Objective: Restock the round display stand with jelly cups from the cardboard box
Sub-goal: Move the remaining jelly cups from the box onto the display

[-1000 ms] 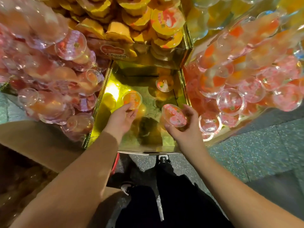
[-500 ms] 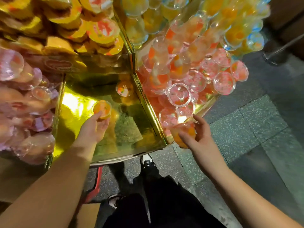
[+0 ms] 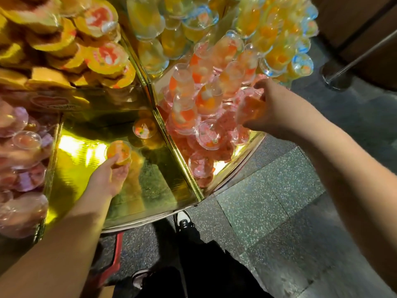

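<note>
The round display stand (image 3: 154, 214) has gold mirrored compartments split by gold dividers. My left hand (image 3: 108, 179) grips an orange jelly cup (image 3: 119, 152) on the floor of the nearly bare middle compartment. One more cup (image 3: 144, 128) stands at the back of that compartment. My right hand (image 3: 272, 108) holds an orange-pink jelly cup (image 3: 250, 109) over the pile of pink cups (image 3: 207, 134) in the right compartment. The cardboard box is out of view.
Pink and purple cups (image 3: 23, 147) fill the left compartment. Yellow cups (image 3: 90, 50) are heaped on the tier above, clear yellow and blue ones (image 3: 277, 39) at upper right. A metal post base (image 3: 335, 76) stands on the speckled floor. My shoes (image 3: 183, 220) are below the stand.
My right hand has carried its cup from the stand's front edge up and right, over the pink pile. The left hand still holds its orange cup on the gold floor. The view swung right.
</note>
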Available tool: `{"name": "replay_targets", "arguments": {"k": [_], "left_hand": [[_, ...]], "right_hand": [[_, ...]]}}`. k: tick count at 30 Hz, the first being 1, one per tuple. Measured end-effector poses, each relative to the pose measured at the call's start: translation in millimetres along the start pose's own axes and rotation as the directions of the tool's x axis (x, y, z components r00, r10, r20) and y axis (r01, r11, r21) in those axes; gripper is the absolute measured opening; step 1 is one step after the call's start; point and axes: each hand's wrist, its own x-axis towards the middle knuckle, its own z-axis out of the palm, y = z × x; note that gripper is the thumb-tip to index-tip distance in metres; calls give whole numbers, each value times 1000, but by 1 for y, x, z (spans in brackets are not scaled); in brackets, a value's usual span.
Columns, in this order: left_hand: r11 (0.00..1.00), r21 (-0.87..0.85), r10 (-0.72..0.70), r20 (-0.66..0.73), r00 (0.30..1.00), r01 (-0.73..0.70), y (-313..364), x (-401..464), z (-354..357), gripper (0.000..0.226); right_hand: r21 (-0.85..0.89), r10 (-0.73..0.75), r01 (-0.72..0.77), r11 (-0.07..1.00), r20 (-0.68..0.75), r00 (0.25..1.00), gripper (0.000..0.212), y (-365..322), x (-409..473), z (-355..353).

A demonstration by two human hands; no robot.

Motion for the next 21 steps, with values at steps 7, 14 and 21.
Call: {"name": "replay_targets", "arguments": {"k": [7,14,21], "left_hand": [[1000,-21,7,-8,1000,-7,-3,1,6,38],[999,-45,4,-61,998,-6,-3,2,4,47],[999,-54,-1,-69,998,-3,-4,1,2,35]], "right_hand": [[-268,-150,160,950,58,987,90,-15,42,10],[-134,-185,170,976,-104,977,79,-8,38,32],[125,-98,126,984,-208,973,90,6,26,55]]}}
